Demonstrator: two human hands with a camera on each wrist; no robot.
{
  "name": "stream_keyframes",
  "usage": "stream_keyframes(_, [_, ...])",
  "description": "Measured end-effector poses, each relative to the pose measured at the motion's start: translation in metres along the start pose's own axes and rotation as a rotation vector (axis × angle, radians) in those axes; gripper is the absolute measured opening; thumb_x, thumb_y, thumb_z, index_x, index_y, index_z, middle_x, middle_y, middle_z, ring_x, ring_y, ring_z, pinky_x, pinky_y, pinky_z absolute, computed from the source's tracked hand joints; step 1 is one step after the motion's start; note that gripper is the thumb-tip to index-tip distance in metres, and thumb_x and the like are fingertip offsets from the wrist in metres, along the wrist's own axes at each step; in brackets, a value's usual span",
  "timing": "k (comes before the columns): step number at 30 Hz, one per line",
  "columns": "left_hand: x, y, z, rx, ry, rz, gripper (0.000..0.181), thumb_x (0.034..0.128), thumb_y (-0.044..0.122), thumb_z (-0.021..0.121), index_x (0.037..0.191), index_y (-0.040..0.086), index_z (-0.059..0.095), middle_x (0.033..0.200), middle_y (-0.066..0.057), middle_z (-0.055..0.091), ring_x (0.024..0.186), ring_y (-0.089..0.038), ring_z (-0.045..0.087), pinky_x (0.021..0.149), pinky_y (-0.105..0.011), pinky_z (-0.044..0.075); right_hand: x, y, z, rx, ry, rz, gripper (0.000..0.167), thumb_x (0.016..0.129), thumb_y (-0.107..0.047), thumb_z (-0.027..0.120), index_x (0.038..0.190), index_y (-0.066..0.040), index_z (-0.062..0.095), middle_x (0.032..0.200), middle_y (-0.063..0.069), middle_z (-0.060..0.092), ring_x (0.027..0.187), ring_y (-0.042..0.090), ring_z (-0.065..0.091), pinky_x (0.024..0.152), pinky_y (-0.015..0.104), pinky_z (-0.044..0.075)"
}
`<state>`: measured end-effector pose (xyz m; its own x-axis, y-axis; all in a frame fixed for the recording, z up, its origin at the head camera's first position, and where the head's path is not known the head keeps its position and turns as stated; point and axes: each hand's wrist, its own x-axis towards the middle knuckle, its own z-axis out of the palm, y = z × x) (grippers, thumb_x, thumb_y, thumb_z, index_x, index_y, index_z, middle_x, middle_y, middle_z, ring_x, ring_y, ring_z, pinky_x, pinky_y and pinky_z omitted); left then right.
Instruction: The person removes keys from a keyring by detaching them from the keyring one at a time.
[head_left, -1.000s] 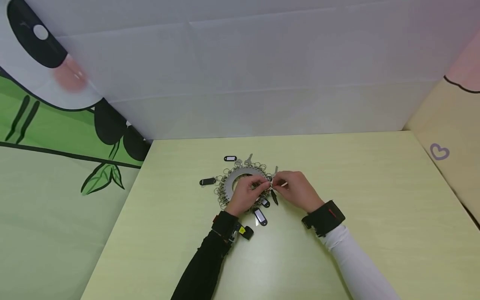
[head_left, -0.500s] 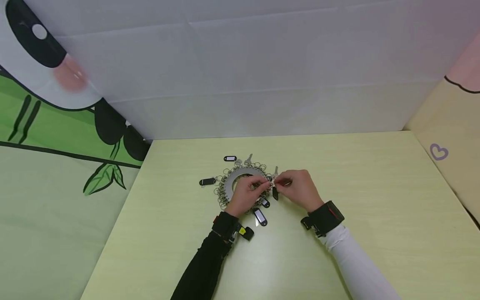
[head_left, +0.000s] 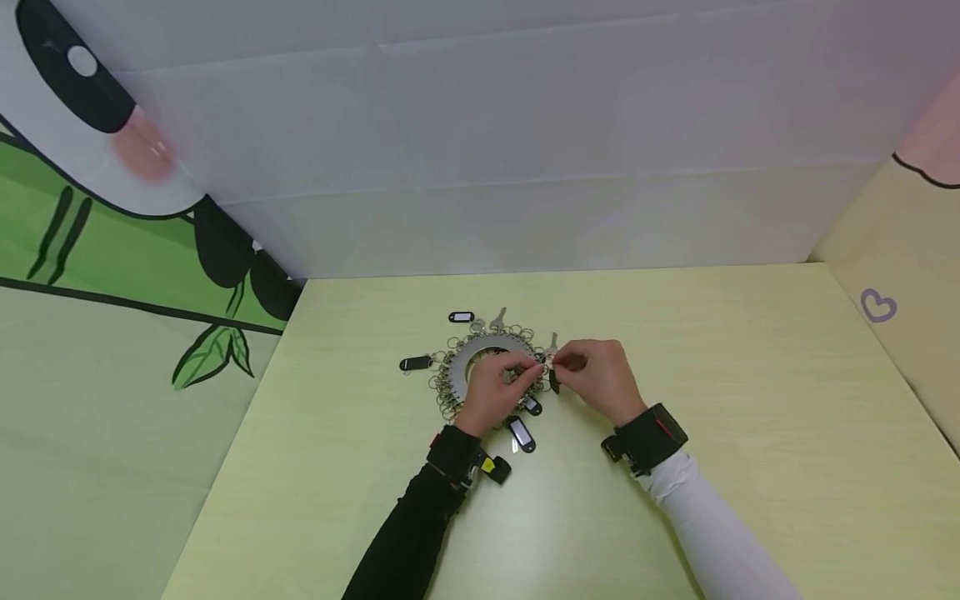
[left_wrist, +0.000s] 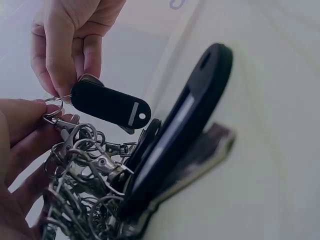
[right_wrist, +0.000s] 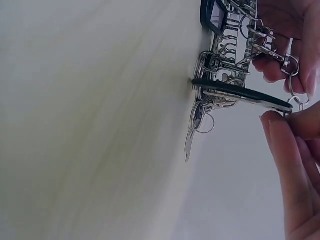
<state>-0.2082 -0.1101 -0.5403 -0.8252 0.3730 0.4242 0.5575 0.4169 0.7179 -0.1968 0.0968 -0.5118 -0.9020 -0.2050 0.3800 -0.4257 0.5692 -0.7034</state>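
A grey round metal rack (head_left: pixel 459 368) lies on the table, fringed with small clasps and split rings. My left hand (head_left: pixel 491 392) reaches over it and pinches a split ring (left_wrist: pixel 62 104) at its right side. Just to the right, my right hand (head_left: pixel 600 379) pinches the ring end of a black key tag (left_wrist: pixel 107 102) between thumb and finger. A key lies behind this tag, mostly hidden. In the left wrist view, the tag's thin wire loop meets the split ring between the fingertips. Whether it is threaded on cannot be told.
Around the rack lie other black key tags: one at the left (head_left: pixel 416 364), one behind (head_left: pixel 461 317) and one in front (head_left: pixel 521 434). A key (head_left: pixel 498 319) sticks out at the back. A pale wall (head_left: pixel 525 225) rises behind the table (head_left: pixel 750 400).
My right hand has shifted slightly right with the key tag, which has swung closer under its fingers. My left hand has stayed nearly still at the rack.
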Motion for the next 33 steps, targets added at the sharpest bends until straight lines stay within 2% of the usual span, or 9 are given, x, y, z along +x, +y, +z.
stream_keyframes(11, [-0.0002, 0.0016, 0.0014, -0.001, 0.007, -0.013, 0.013, 0.0987, 0.018, 0.073, 0.098, 0.008, 0.081, 0.094, -0.006, 0.079, 0.084, -0.018, 0.071, 0.077, -0.033, 0.057, -0.0011, -0.0011, 0.0007, -0.017, 0.017, 0.006, 0.008, 0.084, -0.001, 0.080, 0.087, -0.008, 0.080, 0.080, 0.004, 0.078, 0.069, 0.013, 0.073, 0.064, 0.031, 0.060])
stream_keyframes(17, [-0.0006, 0.0008, 0.0016, 0.005, 0.013, -0.003, 0.012, 0.0987, 0.018, 0.073, 0.098, 0.008, 0.080, 0.093, -0.006, 0.079, 0.083, -0.017, 0.071, 0.076, -0.034, 0.057, -0.0014, -0.0021, 0.0012, -0.025, 0.018, 0.014, 0.005, 0.083, -0.002, 0.081, 0.085, -0.006, 0.079, 0.077, 0.005, 0.077, 0.066, 0.014, 0.072, 0.062, 0.031, 0.059])
stream_keyframes(23, [0.0000, 0.0024, 0.0016, 0.049, 0.041, 0.006, 0.011, 0.0983, 0.018, 0.074, 0.096, 0.009, 0.080, 0.090, -0.005, 0.079, 0.077, -0.014, 0.069, 0.070, -0.028, 0.054, 0.0008, -0.0006, 0.0017, -0.014, -0.060, 0.036, 0.004, 0.088, -0.003, 0.080, 0.088, -0.003, 0.076, 0.081, 0.006, 0.076, 0.071, 0.015, 0.072, 0.067, 0.031, 0.060])
stream_keyframes(29, [0.0007, 0.0068, 0.0021, 0.101, 0.067, 0.022, 0.011, 0.0977, 0.019, 0.074, 0.093, 0.010, 0.079, 0.083, -0.003, 0.077, 0.072, -0.013, 0.069, 0.068, -0.029, 0.053, 0.0016, 0.0034, -0.0025, 0.059, -0.175, 0.049, 0.005, 0.093, -0.001, 0.075, 0.095, -0.005, 0.072, 0.086, 0.004, 0.075, 0.079, 0.015, 0.072, 0.071, 0.030, 0.060])
stream_keyframes(33, [0.0005, 0.0082, 0.0027, 0.111, 0.073, 0.024, 0.011, 0.0981, 0.019, 0.074, 0.091, 0.012, 0.078, 0.080, -0.001, 0.076, 0.070, -0.012, 0.067, 0.067, -0.028, 0.052, 0.0017, 0.0032, -0.0049, 0.053, -0.216, 0.036, 0.005, 0.095, -0.002, 0.073, 0.097, -0.006, 0.072, 0.088, 0.003, 0.074, 0.081, 0.014, 0.071, 0.071, 0.029, 0.060])
